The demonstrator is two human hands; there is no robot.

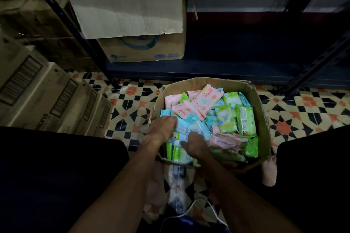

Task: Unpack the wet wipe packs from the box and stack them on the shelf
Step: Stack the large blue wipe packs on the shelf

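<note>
An open cardboard box (260,119) stands on the tiled floor between my knees, filled with several pink, blue and green wet wipe packs. My left hand (163,126) reaches in at the box's left side, its fingers curled over a blue pack (181,128). Just below it, my right hand (196,144) lies with fingers bent on the same cluster of blue packs. Pink packs (203,100) sit at the back and green packs (245,121) at the right. The dark shelf board (246,51) runs behind the box.
A large cardboard box (144,51) with a raised flap sits on the shelf at the left. Several taped cartons (47,98) are stacked on the floor at left. A metal shelf upright (318,62) slants at right. A white cable (189,212) lies near my feet.
</note>
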